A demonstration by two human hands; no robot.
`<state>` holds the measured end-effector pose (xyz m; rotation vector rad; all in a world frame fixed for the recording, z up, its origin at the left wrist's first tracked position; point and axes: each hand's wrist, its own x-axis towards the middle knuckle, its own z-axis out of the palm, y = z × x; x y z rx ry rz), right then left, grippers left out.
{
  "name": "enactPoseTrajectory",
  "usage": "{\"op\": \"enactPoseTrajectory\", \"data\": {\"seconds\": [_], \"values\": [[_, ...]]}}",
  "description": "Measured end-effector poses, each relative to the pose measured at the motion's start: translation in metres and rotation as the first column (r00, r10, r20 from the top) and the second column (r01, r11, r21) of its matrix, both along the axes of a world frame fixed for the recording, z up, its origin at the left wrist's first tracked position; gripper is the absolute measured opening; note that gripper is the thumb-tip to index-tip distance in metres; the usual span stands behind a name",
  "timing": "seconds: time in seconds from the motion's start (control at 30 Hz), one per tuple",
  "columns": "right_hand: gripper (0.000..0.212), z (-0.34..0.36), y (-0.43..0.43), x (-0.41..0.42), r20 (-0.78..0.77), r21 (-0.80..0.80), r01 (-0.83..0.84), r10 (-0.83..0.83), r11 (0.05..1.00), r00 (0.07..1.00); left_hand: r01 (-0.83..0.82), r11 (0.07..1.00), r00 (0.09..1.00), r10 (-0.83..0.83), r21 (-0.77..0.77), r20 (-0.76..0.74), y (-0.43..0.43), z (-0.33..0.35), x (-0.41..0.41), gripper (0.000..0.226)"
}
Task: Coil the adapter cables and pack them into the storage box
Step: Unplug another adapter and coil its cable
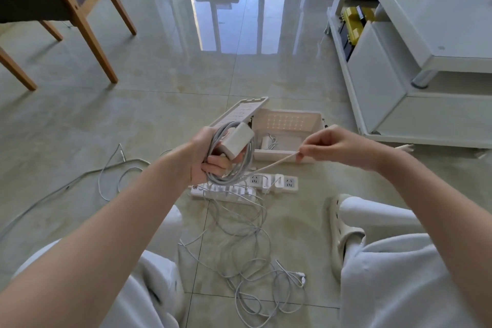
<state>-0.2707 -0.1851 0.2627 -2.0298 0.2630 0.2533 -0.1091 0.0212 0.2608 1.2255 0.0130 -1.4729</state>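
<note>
My left hand [206, 157] grips a white adapter [235, 140] together with its grey cable coiled in loops [246, 165] around it. My right hand [338, 145] pinches the free end of that cable [277, 164], stretched taut between both hands. Behind them on the floor stands the white storage box [314, 121], lid [239, 110] tilted open at its left; a small white adapter [266, 142] lies inside. Loose grey cables [247, 242] lie tangled on the floor between my knees.
Two white power strips [288, 182] lie just in front of the box. A cable [80, 178] trails left across the tiles. Wooden chair legs [87, 34] stand at the far left, a white cabinet [399, 66] at the right. My slippered foot [343, 234] is at lower right.
</note>
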Motion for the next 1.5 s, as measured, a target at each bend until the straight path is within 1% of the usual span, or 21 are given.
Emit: {"op": "enactPoseTrajectory", "data": {"seconds": [0.1, 0.2, 0.27, 0.33, 0.4, 0.5, 0.53, 0.63, 0.7, 0.77, 0.8, 0.87, 0.93, 1.0, 1.07, 1.13, 1.23, 1.3, 1.37, 1.43, 1.5], "values": [[0.024, -0.013, 0.001, 0.005, -0.009, -0.010, 0.140, -0.140, 0.990, 0.990, -0.011, 0.999, 0.999, 0.009, -0.032, -0.044, -0.002, 0.000, -0.003, 0.035], [0.025, -0.033, 0.012, 0.015, 0.017, -0.213, 0.209, -0.210, 0.955, 0.978, 0.013, 0.997, 0.996, -0.019, -0.078, -0.086, -0.006, -0.001, -0.011, 0.037], [0.019, -0.042, 0.022, 0.019, 0.055, -0.259, 0.243, -0.236, 0.935, 0.970, 0.049, 0.994, 0.995, -0.057, -0.093, -0.082, -0.009, -0.003, -0.018, 0.037], [0.018, -0.045, 0.030, 0.023, 0.088, -0.134, 0.290, -0.281, 0.947, 0.956, 0.086, 0.994, 0.994, -0.091, -0.069, -0.063, -0.012, -0.004, -0.024, 0.036], [0.023, -0.040, 0.033, 0.026, 0.088, 0.064, 0.308, -0.313, 0.949, 0.946, 0.110, 0.993, 0.993, -0.111, -0.040, -0.038, -0.013, -0.004, -0.026, 0.035], [0.014, -0.035, 0.035, 0.028, 0.032, 0.300, 0.218, -0.238, 0.929, 0.971, 0.123, 0.992, 0.992, -0.123, -0.016, -0.006, -0.013, -0.006, -0.027, 0.036], [0.014, -0.035, 0.035, 0.029, 0.022, 0.347, 0.193, -0.214, 0.918, 0.977, 0.126, 0.992, 0.992, -0.126, -0.003, 0.000, -0.013, -0.005, -0.027, 0.036], [0.029, -0.036, 0.035, 0.027, 0.005, 0.381, 0.110, -0.121, 0.918, 0.993, 0.141, 0.990, 0.990, -0.141, 0.028, 0.005, -0.012, -0.006, -0.029, 0.037], [0.026, -0.035, 0.033, 0.025, -0.022, 0.371, 0.074, -0.071, 0.926, 0.997, 0.140, 0.990, 0.990, -0.141, 0.032, 0.006, -0.010, -0.007, -0.028, 0.038], [0.019, -0.034, 0.028, 0.023, -0.028, 0.234, 0.065, -0.060, 0.970, 0.998, 0.120, 0.993, 0.993, -0.120, 0.022, 0.008, -0.009, -0.007, -0.025, 0.040], [0.019, -0.033, 0.025, 0.022, -0.015, 0.100, 0.058, -0.057, 0.993, 0.998, 0.106, 0.994, 0.994, -0.106, 0.015, 0.013, -0.009, -0.008, -0.023, 0.040], [0.020, -0.037, 0.018, 0.018, 0.013, -0.171, 0.051, -0.049, 0.984, 0.999, 0.075, 0.997, 0.996, -0.075, 0.020, 0.044, -0.008, -0.010, -0.016, 0.040], [0.018, -0.040, 0.012, 0.010, 0.000, -0.305, 0.014, -0.014, 0.952, 1.000, 0.047, 0.997, 0.995, -0.052, 0.058, 0.088, -0.007, -0.014, -0.011, 0.043], [0.018, -0.046, 0.011, 0.006, 0.004, -0.535, -0.072, 0.088, 0.842, 0.996, 0.026, 0.992, 0.990, -0.042, 0.120, 0.131, -0.007, -0.020, -0.010, 0.048], [0.021, -0.055, 0.014, 0.006, 0.052, -0.786, -0.087, 0.206, 0.611, 0.977, 0.017, 0.985, 0.988, -0.043, 0.174, 0.148, -0.009, -0.024, -0.013, 0.050], [0.026, -0.053, 0.022, 0.007, 0.051, -0.866, -0.032, 0.152, 0.499, 0.987, 0.016, 0.984, 0.993, -0.038, 0.180, 0.116, -0.011, -0.024, -0.019, 0.048], [0.032, -0.055, 0.027, 0.009, -0.066, -0.895, -0.070, 0.025, 0.440, 0.997, 0.008, 0.992, 1.000, -0.011, 0.126, 0.024, -0.013, -0.022, -0.025, 0.046], [0.027, -0.059, 0.026, 0.009, -0.120, -0.880, -0.114, 0.016, 0.461, 0.993, 0.016, 0.994, 1.000, -0.015, 0.110, -0.015, -0.013, -0.020, -0.026, 0.045], [0.021, -0.065, 0.021, 0.009, -0.163, -0.835, -0.136, -0.004, 0.533, 0.987, 0.030, 0.994, 0.999, -0.027, 0.109, -0.029, -0.013, -0.018, -0.025, 0.046], [0.015, -0.071, 0.018, 0.009, -0.139, -0.724, -0.054, -0.069, 0.688, 0.988, 0.030, 0.994, 0.999, -0.025, 0.108, -0.044, -0.012, -0.017, -0.024, 0.046], [0.013, -0.070, 0.019, 0.012, -0.094, -0.497, 0.132, -0.204, 0.857, 0.974, 0.018, 0.995, 0.998, -0.011, 0.101, -0.063, -0.012, -0.017, -0.022, 0.045]]}}
